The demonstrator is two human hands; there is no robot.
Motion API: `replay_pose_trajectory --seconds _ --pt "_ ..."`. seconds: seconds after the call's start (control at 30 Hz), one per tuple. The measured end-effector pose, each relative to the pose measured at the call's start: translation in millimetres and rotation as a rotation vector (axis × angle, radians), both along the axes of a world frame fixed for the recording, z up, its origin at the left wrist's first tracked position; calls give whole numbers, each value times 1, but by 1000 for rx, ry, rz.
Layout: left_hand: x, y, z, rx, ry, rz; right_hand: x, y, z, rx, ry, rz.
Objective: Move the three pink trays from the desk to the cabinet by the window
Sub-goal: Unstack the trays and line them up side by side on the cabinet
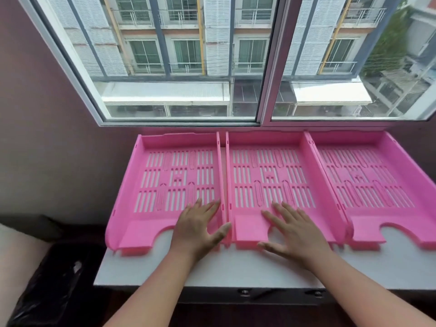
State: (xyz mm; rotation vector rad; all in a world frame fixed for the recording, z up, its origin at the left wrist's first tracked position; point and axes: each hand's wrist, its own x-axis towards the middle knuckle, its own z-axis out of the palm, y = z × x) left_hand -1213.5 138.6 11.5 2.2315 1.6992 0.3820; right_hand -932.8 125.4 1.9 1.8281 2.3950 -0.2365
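Note:
Three pink slotted trays lie side by side on the white cabinet top [236,267] under the window: a left tray [132,185], a middle tray [245,227] and a right tray [401,166]. My left hand [199,228] rests flat on the left tray's front right corner, fingers spread, thumb against the wall between the left and middle trays. My right hand [292,232] lies flat and spread over the middle tray's front notch. Neither hand grips anything.
A large sliding window [236,67] with a white frame stands right behind the trays. A black bin lined with a plastic bag [54,286] sits on the floor at the lower left. The left tray overhangs the cabinet's left edge.

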Motion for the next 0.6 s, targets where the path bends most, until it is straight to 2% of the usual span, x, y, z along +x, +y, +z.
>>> replay_pose_trajectory --seconds 0.2,0.47,0.53,0.6 --pt "-1 9 -3 7 32 -64 2 4 0 -18 -8 18" --pt "1 9 4 -11 103 -84 4 3 17 -52 84 18" --pt "10 5 11 -4 126 -55 8 1 30 63 150 -51" --pt "25 -2 16 -22 80 37 21 -4 41 305 246 -193"
